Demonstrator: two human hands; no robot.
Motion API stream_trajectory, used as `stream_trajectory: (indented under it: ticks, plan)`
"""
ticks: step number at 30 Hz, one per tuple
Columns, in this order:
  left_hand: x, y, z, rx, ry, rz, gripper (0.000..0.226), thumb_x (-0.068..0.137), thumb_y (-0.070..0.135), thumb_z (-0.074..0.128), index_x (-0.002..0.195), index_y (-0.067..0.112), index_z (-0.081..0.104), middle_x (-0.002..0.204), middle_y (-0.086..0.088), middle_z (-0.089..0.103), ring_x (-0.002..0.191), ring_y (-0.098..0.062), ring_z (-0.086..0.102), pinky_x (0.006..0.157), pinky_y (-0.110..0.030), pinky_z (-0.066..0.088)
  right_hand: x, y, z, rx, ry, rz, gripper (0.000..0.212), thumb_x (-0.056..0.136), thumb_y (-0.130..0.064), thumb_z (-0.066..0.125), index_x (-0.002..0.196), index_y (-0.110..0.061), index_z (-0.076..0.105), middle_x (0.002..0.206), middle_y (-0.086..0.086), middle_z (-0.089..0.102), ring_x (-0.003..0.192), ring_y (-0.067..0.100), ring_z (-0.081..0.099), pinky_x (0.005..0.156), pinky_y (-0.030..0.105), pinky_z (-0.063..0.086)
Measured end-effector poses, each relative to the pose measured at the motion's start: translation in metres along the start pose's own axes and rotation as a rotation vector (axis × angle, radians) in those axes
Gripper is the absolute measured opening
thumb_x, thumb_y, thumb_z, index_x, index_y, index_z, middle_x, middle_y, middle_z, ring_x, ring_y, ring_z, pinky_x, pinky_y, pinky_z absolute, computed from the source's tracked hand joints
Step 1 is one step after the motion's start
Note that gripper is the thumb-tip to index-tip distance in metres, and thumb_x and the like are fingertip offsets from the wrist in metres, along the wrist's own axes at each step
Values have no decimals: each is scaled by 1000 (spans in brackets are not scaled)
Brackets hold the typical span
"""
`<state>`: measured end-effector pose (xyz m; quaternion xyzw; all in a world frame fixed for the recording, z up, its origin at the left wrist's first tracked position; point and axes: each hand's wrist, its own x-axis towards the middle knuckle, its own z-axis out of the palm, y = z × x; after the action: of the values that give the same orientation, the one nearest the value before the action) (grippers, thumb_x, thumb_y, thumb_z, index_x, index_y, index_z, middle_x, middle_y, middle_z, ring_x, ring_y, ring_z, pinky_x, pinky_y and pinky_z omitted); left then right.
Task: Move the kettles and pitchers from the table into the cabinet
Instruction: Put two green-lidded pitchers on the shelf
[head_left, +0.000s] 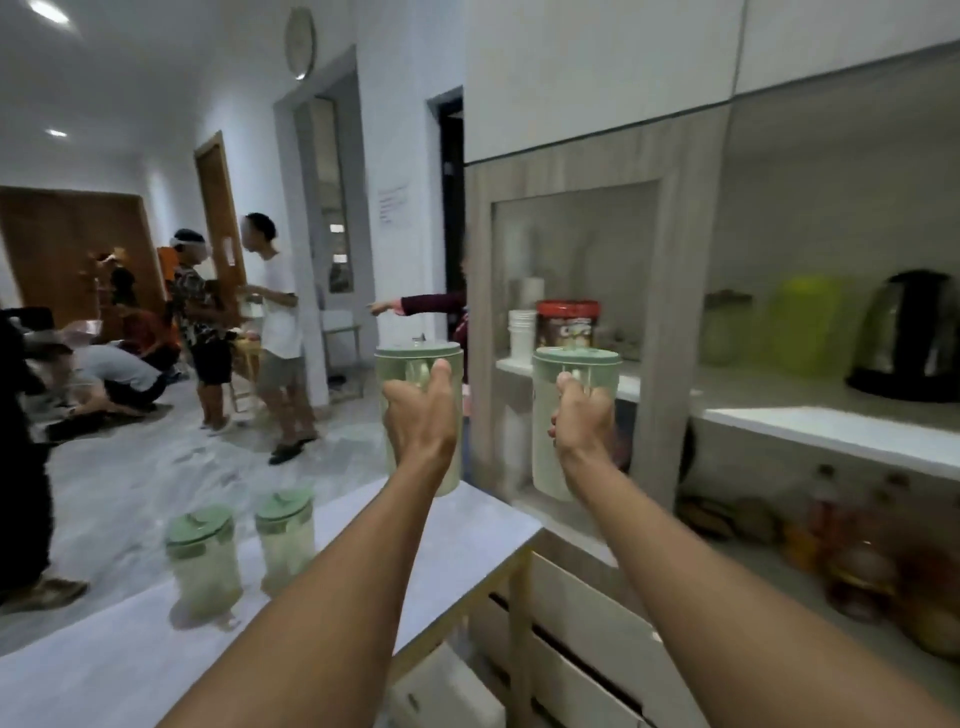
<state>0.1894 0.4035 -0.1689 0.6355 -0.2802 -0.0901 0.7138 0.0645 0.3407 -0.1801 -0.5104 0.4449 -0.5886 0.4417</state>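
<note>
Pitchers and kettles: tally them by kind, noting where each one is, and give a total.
Pale green pitchers: 4, one in the left hand, one in the right hand, two on the table.
Yellow-green pitcher in the cabinet: 1
Electric kettle in the cabinet: 1
Total: 6

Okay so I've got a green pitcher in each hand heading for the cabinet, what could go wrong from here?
1. The shelf already holds a kettle, a yellow-green container and a jar; a pitcher could knock them.
2. The pitcher in your right hand might clip the cabinet's wooden frame.
3. With your left hand also full, neither can steady anything.
</note>
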Motion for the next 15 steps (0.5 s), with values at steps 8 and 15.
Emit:
stream_trajectory:
  ticks: [8,15]
  plan:
    - [-61,33,186,-219,-377,-7,51,71,59,38,76,12,57,85,-21,68,79,-37,66,75,-59,52,99,-15,-153,-77,393,-66,60,78,-59,46,102,-7,63,102,16,70,91,36,65,83,49,53]
    - [-93,34,333,-247,-555,30,35,100,43,33,89,14,49,95,-22,65,81,-26,58,74,-48,52,214,-10,-232,-88,463,-152,52,80,-65,40,86,-16,55,90,12,63,80,31,61,80,51,52]
